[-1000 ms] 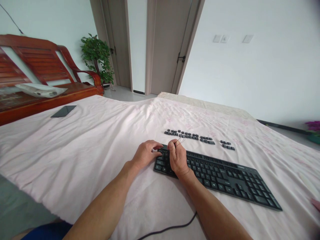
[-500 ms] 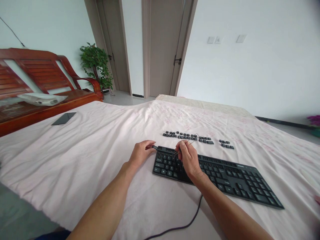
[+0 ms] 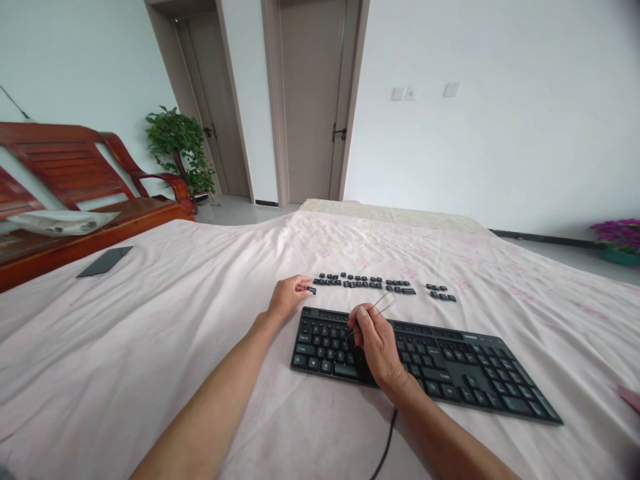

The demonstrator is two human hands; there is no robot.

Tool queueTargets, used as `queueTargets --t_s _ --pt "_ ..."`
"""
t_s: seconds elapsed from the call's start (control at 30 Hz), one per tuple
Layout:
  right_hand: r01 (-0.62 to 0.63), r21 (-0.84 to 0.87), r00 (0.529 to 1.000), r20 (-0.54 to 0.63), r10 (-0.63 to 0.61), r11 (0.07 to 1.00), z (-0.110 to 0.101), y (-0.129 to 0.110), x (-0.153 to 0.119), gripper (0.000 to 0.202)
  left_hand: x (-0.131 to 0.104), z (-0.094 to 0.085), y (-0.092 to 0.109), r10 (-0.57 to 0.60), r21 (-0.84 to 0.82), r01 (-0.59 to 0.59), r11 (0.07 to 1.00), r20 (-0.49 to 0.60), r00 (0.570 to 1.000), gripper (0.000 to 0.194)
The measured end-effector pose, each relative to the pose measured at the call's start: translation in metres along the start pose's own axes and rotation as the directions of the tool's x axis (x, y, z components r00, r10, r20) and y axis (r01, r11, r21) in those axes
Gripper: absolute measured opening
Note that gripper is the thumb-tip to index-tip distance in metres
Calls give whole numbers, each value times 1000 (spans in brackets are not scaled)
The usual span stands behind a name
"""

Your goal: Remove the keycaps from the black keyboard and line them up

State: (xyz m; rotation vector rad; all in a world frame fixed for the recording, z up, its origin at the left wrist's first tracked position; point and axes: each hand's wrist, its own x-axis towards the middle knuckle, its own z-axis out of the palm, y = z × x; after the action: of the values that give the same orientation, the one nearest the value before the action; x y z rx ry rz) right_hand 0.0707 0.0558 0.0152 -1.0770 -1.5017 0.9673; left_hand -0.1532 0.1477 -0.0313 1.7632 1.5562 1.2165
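A black keyboard (image 3: pixel 457 373) lies on the pink cloth, with its top rows bare of keycaps. My left hand (image 3: pixel 290 295) pinches a black keycap (image 3: pixel 312 291) just beyond the keyboard's top left corner, beside the lined-up loose keycaps (image 3: pixel 370 285). Over the left-middle keys, my right hand (image 3: pixel 374 337) is closed around a thin wire keycap puller (image 3: pixel 386 303). One wire end sticks up past the fingers and the other points down at the keys. My right hand hides part of the keyboard.
Several more loose keycaps (image 3: pixel 440 292) lie in short rows at the right. A black cable (image 3: pixel 387 447) runs from the keyboard toward me. A phone (image 3: pixel 105 262) lies at the cloth's left, near a wooden bench (image 3: pixel 85 167). A pink item (image 3: pixel 629 398) shows at the right edge.
My left hand has moved with the keycap from the keyboard's top left corner up to the left end of the loose rows. My right hand stays over the keys. The view has shifted slightly.
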Motion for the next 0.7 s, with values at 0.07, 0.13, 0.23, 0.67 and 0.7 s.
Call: queueTargets --t_s 0.07,0.13,0.23,0.67,0.7 --pt "2 8 1000 13 -2 1000 1 2 0 37 2 4 -4 6 1 -6 1000 -7 1000 38" --pt "3 13 1000 28 -4 1000 2 4 1 36 3 6 -6 10 8 -10 1000 -10 1000 38" --pt "-2 12 999 41 1 1000 3 7 1 35 3 7 -6 2 31 -2 1000 0 1000 37" --pt "1 27 998 67 -3 1000 0 5 0 35 0 9 -6 -10 47 9 999 20 1000 39" --pt "1 28 997 72 -3 1000 0 5 0 35 -1 8 -6 -14 42 13 999 17 1000 39"
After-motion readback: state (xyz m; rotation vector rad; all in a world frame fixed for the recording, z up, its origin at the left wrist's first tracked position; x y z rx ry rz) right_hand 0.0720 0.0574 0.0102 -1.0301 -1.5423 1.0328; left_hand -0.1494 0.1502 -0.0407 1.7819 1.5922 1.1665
